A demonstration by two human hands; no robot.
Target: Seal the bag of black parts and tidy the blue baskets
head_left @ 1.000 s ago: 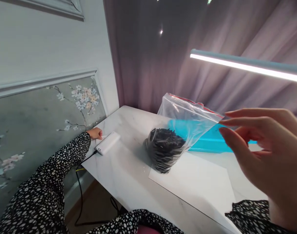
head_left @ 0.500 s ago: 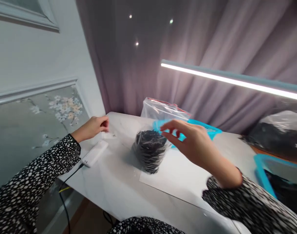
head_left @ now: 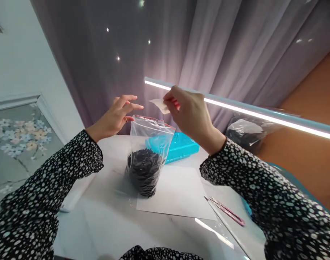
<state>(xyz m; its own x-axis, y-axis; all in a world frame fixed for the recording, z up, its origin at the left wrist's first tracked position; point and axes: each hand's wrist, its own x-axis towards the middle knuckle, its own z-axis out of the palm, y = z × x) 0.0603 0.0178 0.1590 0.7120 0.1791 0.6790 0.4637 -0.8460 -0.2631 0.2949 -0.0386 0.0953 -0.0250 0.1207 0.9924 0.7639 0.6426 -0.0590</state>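
A clear zip bag (head_left: 150,144) with a red seal strip stands upright on a white sheet (head_left: 178,196); its bottom is full of small black pieces (head_left: 143,171). My right hand (head_left: 190,113) hovers above the bag's mouth, fingers pinched on a small white paper slip (head_left: 160,105). My left hand (head_left: 114,117) is raised just left of the bag's top edge, fingers spread and holding nothing.
A turquoise tray (head_left: 178,148) lies behind the bag. Pink tweezers (head_left: 226,211) rest on the table to the right. A lit lamp bar (head_left: 235,108) crosses above. Another bag of black pieces (head_left: 244,135) sits at the right. A white device (head_left: 74,193) lies at the left edge.
My left hand lifted from the table's left side to the bag's top. The right hand rose above the bag and now pinches the white slip. My view swung right.
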